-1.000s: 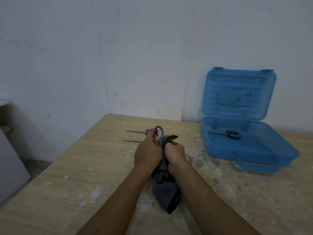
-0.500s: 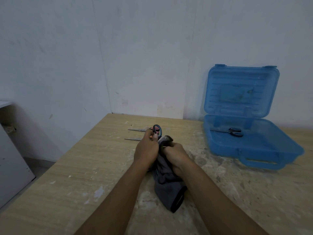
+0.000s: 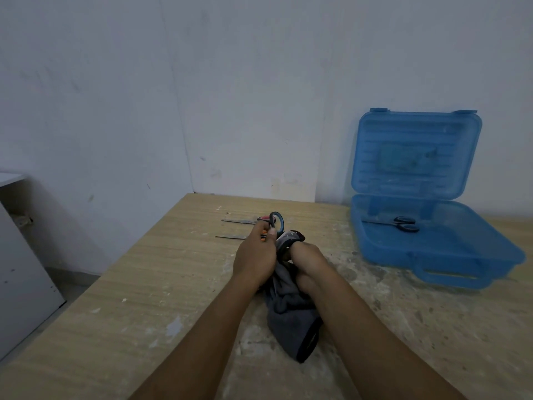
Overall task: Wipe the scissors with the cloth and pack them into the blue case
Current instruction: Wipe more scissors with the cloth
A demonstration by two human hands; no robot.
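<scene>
Over the bench (image 3: 144,284), the scissors (image 3: 276,221) are held by the left hand (image 3: 255,256); the cloth (image 3: 288,316), gripped in the right hand (image 3: 307,256), should be drawn firmly along them.

Dim, flat indoor light is filling the scene, and a cool blue-grey cast is tinting everything. The wall (image 3: 259,82) is fading darker toward the upper left and looking a little paler at the middle. A broad, soft shadow is lying on it at far left, beside the cabinet (image 3: 20,269). The table (image 3: 115,313) is showing no glare. Faint, blurry shadows are sitting under the cloth (image 3: 290,324) and along the near edge of the case (image 3: 418,157), whose clear plastic is glowing slightly. Fine detail is looking soft and smeared throughout. The wide lens is stretching the forearms (image 3: 202,336) at the near edge.
</scene>
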